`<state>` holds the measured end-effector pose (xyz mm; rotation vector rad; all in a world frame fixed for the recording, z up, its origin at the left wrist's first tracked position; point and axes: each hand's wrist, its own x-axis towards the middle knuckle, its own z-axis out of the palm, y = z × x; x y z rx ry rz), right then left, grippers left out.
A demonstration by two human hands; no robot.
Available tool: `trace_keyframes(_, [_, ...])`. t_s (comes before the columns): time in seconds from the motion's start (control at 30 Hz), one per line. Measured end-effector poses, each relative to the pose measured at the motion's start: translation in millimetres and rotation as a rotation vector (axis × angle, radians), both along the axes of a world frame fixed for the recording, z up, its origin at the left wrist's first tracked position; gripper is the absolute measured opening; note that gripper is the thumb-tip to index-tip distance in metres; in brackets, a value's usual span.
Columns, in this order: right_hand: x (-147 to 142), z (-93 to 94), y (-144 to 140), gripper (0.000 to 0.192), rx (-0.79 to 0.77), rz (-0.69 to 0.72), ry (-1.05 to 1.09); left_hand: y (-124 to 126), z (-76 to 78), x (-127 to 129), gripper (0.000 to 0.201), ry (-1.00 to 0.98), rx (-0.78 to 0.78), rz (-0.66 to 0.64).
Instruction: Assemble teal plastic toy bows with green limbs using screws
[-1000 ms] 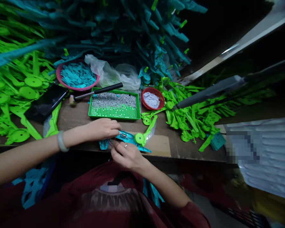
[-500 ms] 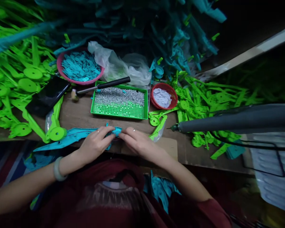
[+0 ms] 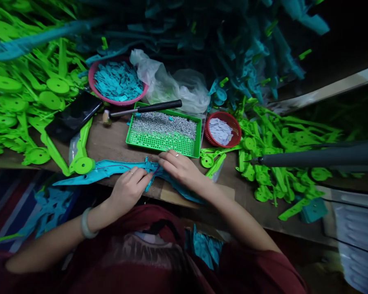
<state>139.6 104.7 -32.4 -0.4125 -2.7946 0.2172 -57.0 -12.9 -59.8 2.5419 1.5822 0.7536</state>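
Where a brown workbench (image 3: 108,141) spans the frame, a dark heap of teal plastic parts (image 3: 178,41) fills the upper middle, with lime-green plastic parts (image 3: 58,85) piled at the upper left and a second green pile (image 3: 260,151) at the right. Just below the frame's centre, along the bench's front edge, lies a long blue plastic moulding (image 3: 107,168). A grey screwdriver-like tool (image 3: 322,155) points in from the right edge, well apart from both hands. Above centre, a crumpled clear bag (image 3: 171,87) sits behind a green perforated tray (image 3: 147,140) of small silvery metal pieces (image 3: 168,122); a pink bowl (image 3: 102,97) of blue pieces stands to its upper left. A black-handled hammer (image 3: 159,106) lies over the tray's rear rim, and a black smartphone (image 3: 75,116) rests lower left of the bowl. The left hand (image 3: 127,190) curls its fingers nearly together at the moulding's middle; the right hand (image 3: 180,169) bends over it from the right; exactly what either pinches I cannot tell. Right of the tray stands a red basket (image 3: 236,130) of white slips (image 3: 221,131)
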Motion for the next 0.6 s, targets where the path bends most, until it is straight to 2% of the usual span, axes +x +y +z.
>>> trace_keyframes(0.13, [-5.1, -11.2, -9.6, 0.015, -0.234, -0.153, 0.213, -1.8, 4.4, 5.1, 0.028, 0.087, 0.012, 0.001])
trace_keyframes(0.27, [-7.4, -19.8, -18.7, 0.008, -0.333, -0.309, 0.241, -6.3, 11.5, 12.2, 0.025, 0.191, -0.007, 0.014])
trace_keyframes(0.43, [-8.4, -20.6, -20.6, 0.009, -0.458, -0.311, 0.261, -16.3, 16.9, 24.1, 0.028, 0.314, -0.159, 0.099])
trace_keyframes(0.6, [-9.5, -18.8, -22.7, 0.010, -0.510, -0.330, 0.229, -29.1, 7.7, 32.3, 0.032, 0.286, -0.125, 0.166])
